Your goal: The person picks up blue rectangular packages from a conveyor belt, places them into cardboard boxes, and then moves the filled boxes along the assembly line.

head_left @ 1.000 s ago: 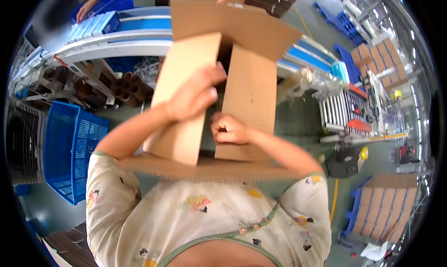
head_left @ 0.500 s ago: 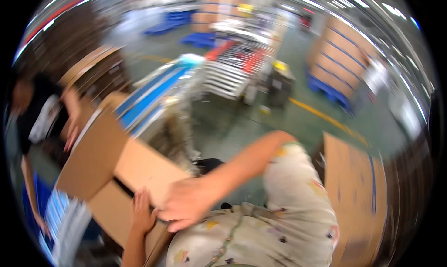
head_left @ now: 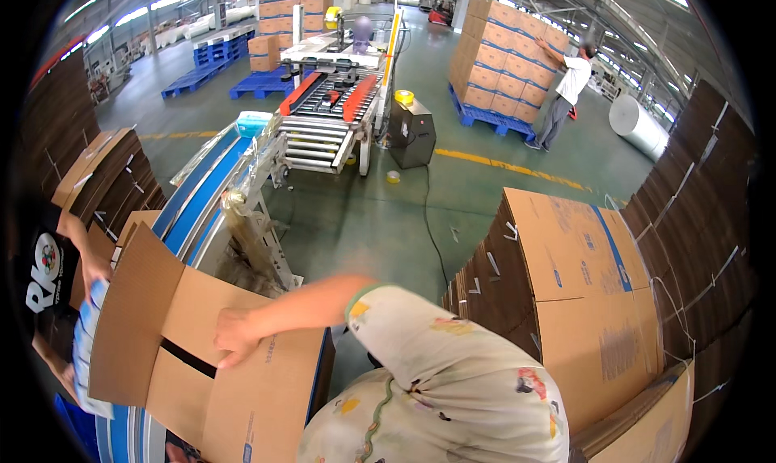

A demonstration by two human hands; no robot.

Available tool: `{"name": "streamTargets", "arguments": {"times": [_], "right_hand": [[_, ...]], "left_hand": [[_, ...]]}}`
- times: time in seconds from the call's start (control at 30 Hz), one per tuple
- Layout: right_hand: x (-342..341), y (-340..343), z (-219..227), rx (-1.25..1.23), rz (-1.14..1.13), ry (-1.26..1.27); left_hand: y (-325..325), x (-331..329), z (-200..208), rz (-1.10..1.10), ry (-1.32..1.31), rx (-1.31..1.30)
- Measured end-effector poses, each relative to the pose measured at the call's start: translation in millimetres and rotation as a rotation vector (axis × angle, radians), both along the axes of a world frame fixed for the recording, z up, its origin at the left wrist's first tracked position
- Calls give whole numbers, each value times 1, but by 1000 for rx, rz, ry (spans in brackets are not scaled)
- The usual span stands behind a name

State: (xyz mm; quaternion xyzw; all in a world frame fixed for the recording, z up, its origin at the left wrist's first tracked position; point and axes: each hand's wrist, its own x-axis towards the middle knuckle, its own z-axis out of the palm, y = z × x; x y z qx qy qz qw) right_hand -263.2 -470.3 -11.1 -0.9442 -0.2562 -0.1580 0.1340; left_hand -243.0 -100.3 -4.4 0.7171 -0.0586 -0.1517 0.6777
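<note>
Beyond the raised flap (head_left: 133, 326) left of my right fingers (head_left: 229, 358), a co-worker's hand (head_left: 97, 274) is by blue-and-white packs (head_left: 87, 338); folding looks mostly done, that flap left up, the others lying inward around a dark slot (head_left: 187, 357). My fingers, bent and close together, rest on the cardboard box (head_left: 267, 398) beneath them, whether pinching an edge I cannot tell, and its long axis seems to follow the slot, the raised-flap end pointing left, the other rightward toward my body. Well to their right stand flattened cartons (head_left: 590, 326); my left hand is out of view.
</note>
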Motion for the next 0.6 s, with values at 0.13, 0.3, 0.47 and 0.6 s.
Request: {"name": "streamTargets", "arguments": {"times": [0.13,0.3,0.47,0.6], "right_hand": [[32,15,-22,-77,-38,184],[91,25,47,-216,82,-456],[166,-4,114,-16,-312,-207],[104,-6,102,128,-141,-431]], "left_hand": [[-14,-21,-71,30,-542,196],[-34,-37,-60,90,-151,112],[-47,-44,-32,27,-336,370],[-38,-52,-43,68,-292,286]]}}
